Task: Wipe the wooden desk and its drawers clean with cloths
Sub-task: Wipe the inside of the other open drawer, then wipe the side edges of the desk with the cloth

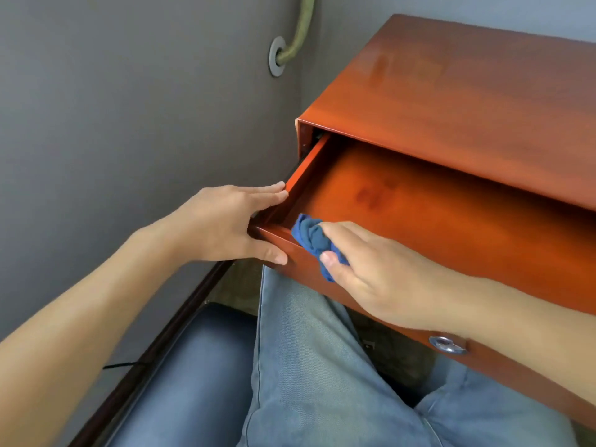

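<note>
At one open drawer: two hands, left and right, one cloth.

One head-worn view here, looking forward and steeply down, close in over the open drawer and lap; the wide lens bends the edges, so far corners probably read skewed.

Counted in view: one wooden counter, with one drawer pulled out of it bearing one metal lock on its front. I have two hands present, my left and my right, and one blue cloth. Also noted: one wall pipe, one blue seat cushion.
</note>
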The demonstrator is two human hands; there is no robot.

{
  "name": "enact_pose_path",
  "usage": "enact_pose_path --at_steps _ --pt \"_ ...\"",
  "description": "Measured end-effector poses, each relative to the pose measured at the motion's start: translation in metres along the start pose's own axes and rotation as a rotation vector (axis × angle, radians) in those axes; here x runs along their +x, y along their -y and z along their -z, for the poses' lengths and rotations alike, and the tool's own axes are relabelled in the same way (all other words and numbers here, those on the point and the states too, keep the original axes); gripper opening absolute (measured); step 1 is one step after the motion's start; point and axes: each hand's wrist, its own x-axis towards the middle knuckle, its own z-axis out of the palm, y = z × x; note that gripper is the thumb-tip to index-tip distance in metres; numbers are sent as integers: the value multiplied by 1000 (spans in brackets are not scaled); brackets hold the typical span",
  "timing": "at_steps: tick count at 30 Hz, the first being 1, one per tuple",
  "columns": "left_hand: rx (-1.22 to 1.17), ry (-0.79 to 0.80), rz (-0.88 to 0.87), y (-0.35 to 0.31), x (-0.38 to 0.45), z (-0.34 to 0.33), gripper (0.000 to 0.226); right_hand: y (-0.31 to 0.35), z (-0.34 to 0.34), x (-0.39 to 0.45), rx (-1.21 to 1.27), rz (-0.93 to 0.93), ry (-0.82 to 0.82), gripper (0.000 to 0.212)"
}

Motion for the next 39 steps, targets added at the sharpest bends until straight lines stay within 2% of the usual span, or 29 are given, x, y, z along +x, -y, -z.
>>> enact_pose_path --at_steps 3,6,10,14,15,17,18,20,22,24,26,27,29,30,32,34,35,37,39 --pt "-87 167 -8 11 6 19 99 20 -14 48 -52 101 -79 19" --pt "-44 176 -28 13 11 24 99 24 -15 55 -67 127 -110 19" --pt "190 46 -86 3 14 20 99 -6 5 -8 -135 76 -112 27" --pt "358 -180 -261 -25 20 14 111 -46 39 -102 -262 -97 -98 27" --pt "382 -226 -314 -38 25 11 111 -54 49 -117 -323 -131 -133 29" --pt "283 -297 -375 -69 37 7 104 -70 70 -138 -438 -149 -293 36" --pt "209 -300 -396 -85 45 5 99 -77 81 -144 -452 -170 -394 42" --pt "209 -267 -440 -111 62 3 100 -89 105 -145 -397 -251 -596 45" --pt "254 -260 -431 -121 83 4 104 -108 132 -136 -339 -289 -730 47" --pt "239 -257 -370 -116 105 8 102 -132 152 -118 -383 -275 -791 47" --pt "229 -225 -335 -112 126 7 100 -157 160 -96 -471 -363 -722 44" --pt "218 -190 -325 -113 134 4 102 -163 163 -87 -467 -477 -612 49" --pt "224 -135 -311 -118 149 -5 113 -170 156 -78 -351 -696 -303 79" --pt "244 -155 -312 -120 155 -9 117 -172 151 -80 -273 -744 -164 97" --pt "274 -242 -335 -119 164 -16 117 -170 141 -89 -241 -746 -8 128" --pt "301 -301 -352 -117 170 -19 111 -169 132 -94 -359 -734 40 146" --pt "317 -316 -358 -117 172 -21 106 -170 125 -94 -451 -720 14 148" --pt "324 -357 -366 -117 173 -23 98 -172 117 -95 -578 -662 -118 143" --pt "316 -399 -360 -116 173 -25 93 -176 118 -97 -579 -629 -191 136"
